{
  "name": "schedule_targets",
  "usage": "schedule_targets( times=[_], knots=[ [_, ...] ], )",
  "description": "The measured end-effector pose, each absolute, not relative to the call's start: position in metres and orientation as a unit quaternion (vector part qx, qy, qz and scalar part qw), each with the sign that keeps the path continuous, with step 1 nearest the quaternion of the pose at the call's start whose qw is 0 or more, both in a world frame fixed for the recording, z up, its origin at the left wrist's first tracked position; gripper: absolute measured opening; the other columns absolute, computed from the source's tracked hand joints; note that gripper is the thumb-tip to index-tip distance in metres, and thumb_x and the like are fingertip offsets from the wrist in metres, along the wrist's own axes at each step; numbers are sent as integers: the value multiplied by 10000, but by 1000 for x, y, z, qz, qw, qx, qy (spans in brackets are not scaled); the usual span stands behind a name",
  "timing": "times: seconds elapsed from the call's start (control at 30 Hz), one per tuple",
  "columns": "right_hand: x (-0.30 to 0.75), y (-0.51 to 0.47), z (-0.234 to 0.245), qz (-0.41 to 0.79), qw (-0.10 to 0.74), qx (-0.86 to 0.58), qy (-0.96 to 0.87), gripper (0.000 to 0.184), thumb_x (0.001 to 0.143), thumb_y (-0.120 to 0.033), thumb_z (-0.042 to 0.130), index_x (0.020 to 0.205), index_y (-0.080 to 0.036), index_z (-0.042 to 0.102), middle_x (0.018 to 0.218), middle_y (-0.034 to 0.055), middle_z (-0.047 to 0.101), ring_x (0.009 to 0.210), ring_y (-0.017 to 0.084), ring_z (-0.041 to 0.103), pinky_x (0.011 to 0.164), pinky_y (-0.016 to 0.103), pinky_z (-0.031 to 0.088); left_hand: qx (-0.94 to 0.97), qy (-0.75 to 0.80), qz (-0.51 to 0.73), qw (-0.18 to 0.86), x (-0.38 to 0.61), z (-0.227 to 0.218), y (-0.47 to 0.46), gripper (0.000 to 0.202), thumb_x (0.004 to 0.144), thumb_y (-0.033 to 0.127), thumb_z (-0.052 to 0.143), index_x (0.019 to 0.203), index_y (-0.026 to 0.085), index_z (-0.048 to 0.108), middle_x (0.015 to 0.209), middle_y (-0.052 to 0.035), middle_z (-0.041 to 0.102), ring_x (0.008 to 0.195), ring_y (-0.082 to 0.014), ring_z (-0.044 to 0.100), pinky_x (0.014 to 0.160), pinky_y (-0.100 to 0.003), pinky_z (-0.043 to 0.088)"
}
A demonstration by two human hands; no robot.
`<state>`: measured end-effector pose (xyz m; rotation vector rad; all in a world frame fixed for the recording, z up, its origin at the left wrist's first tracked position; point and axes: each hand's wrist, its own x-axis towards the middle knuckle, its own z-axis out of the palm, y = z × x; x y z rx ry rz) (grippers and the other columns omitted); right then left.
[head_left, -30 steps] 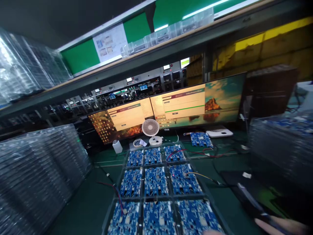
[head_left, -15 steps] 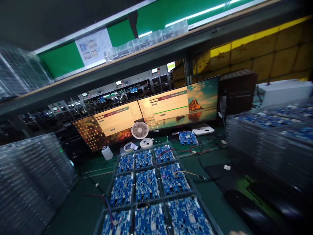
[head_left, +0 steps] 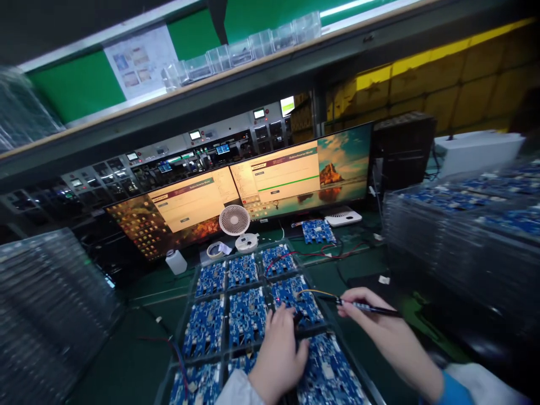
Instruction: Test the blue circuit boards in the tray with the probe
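- Left hand (head_left: 276, 351) rests fingers-down on a circuit board (head_left: 295, 301), gripping nothing.
- Right hand (head_left: 375, 323) pinches a pen (head_left: 371, 308).
- Risk: the pen could snag the wire (head_left: 320, 295), likely unplugging it.

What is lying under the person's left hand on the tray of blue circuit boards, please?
The left hand rests on blue circuit boards in the clear tray. What its fingers touch underneath is covered.

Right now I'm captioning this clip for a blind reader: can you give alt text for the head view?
Two bare hands work over a clear tray of blue circuit boards on a green bench: the left hand rests on the boards, the right hand holds a dark pen-like probe with a thin wire. Behind stand two lit monitors, a small white fan and stacked trays.
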<state>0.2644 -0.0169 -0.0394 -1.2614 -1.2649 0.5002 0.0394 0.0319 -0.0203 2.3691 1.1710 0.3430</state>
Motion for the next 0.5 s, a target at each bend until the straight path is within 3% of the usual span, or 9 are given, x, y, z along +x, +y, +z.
schedule_targets(
  times=[0.2,0.5],
  knots=[
    [247,25,-88,233,607,-518,-556,474,922,-619,542,860,-149,555,823,43,521,728,210,566,598,209,514,870,421,114,230,39,-39,36,490,857,228,414,1330,108,454,1381,-143,510,1375,-247,355,1217,-517,109],
    [235,48,-95,206,585,-542,-567,500,910,-639,530,812,-152,585,729,18,488,611,195,508,513,220,398,861,423,129,249,38,-42,39,458,858,206,406,1303,132,483,1339,-116,548,1359,-224,381,1225,-503,115]
  ],
)
